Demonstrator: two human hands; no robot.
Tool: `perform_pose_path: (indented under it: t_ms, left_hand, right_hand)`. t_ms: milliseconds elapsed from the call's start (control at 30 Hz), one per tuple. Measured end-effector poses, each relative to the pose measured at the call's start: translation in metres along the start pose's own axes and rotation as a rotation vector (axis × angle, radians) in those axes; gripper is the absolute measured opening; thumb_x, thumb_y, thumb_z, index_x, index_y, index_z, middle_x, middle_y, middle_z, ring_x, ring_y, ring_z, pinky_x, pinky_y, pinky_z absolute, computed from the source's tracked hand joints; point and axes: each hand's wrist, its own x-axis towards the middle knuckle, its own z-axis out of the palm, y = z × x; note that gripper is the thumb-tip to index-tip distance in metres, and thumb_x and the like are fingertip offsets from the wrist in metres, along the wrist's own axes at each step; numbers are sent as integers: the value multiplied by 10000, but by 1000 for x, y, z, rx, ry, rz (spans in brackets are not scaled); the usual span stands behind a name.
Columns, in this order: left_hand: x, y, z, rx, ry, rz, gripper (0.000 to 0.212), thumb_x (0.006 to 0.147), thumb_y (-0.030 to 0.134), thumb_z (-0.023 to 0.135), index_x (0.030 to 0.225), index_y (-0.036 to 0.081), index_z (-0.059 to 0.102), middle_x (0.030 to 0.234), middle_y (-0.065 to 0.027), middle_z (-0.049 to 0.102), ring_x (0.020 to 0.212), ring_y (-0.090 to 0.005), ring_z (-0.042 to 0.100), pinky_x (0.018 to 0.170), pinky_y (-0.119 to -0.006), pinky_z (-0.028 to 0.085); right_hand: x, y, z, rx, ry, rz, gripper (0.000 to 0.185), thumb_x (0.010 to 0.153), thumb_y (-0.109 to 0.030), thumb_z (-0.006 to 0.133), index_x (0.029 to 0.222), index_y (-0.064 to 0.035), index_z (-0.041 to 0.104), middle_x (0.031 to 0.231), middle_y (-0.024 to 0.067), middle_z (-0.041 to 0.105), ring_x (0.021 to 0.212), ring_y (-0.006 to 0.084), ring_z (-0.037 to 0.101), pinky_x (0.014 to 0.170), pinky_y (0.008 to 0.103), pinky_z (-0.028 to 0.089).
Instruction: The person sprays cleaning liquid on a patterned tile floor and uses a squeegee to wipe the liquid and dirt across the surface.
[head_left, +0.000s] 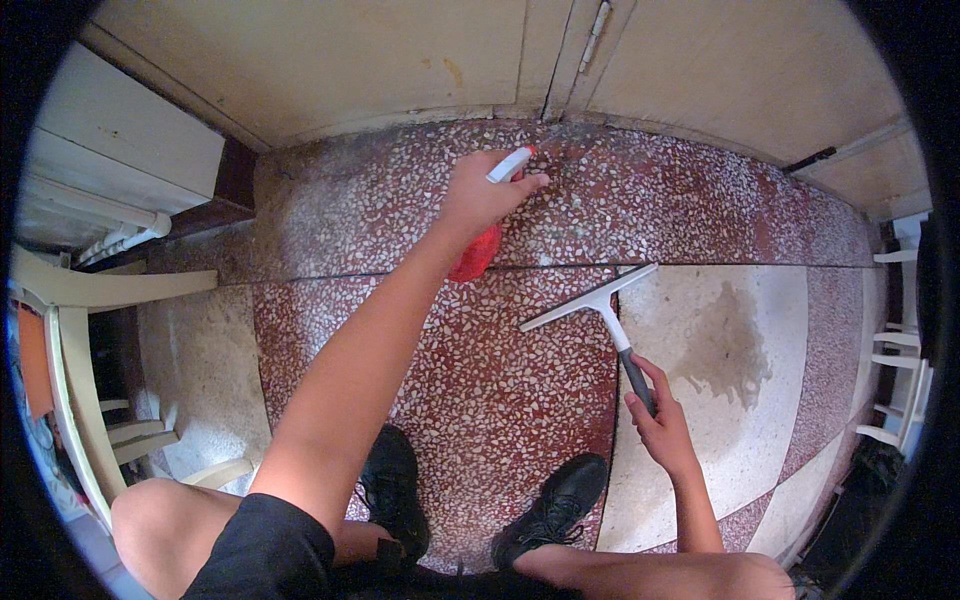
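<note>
My left hand (487, 187) is wrapped around the neck of a spray bottle with a white trigger head (511, 165) and a red body (477, 256). Its red nozzle points toward the base of the panelled door, and a faint mist seems to show in front of it. Most of the bottle's neck is hidden by the hand. In my right hand (664, 427) is the dark grey handle of a squeegee (616, 326). The white squeegee head slants over the line where the red terrazzo floor (517, 375) meets a pale tile (652, 465).
A beige door (375, 60) with a hinge (595, 36) closes off the far side. To the left are a white cabinet (127, 142), white pipes (124, 217) and a cream chair (150, 289). A wet patch (727, 345) lies on the pale tile. My black shoes (559, 502) are below.
</note>
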Motion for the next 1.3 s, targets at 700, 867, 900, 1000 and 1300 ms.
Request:
perform_pose_path:
  t_ms: [700,867,900,1000,1300]
  left_hand:
    - [-13,-7,-8,111,11,-150,536,657,527,804,754,16,674,692,-100,667,640,-201,644,627,-339,502]
    - [-17,-8,-7,-15,67,-140,512,658,506,811,764,26,669,701,-108,664,648,-212,638,632,-342,498]
    - [-16,-12,-3,-54,84,-141,528,653,520,806,752,22,662,714,-131,662,668,-243,646,653,-352,501]
    - [-18,-17,-11,-8,44,-147,508,675,486,809,797,13,670,728,-131,671,679,-235,653,649,-343,502]
    - [-23,3,-3,104,-86,-100,493,707,486,778,718,9,652,662,-139,640,599,-233,616,608,-358,483]
  right_hand:
    - [-1,-3,-5,-41,-27,-6,470,938,-189,557,1382,-203,403,708,101,545,638,153,495,623,283,406]
    - [-4,-4,-9,-98,-7,-35,474,937,-223,562,1383,-192,404,708,129,568,618,209,549,616,315,428]
    - [-5,-3,-8,-99,8,-25,474,937,-223,562,1383,-192,404,708,129,568,618,209,549,616,315,428]
    - [-5,-5,-6,-150,42,-21,468,937,-283,569,1357,-143,418,722,177,611,640,313,620,603,390,454]
    - [-18,12,-17,-169,137,-10,343,930,-316,570,1189,-93,540,682,183,607,639,349,624,582,403,452]
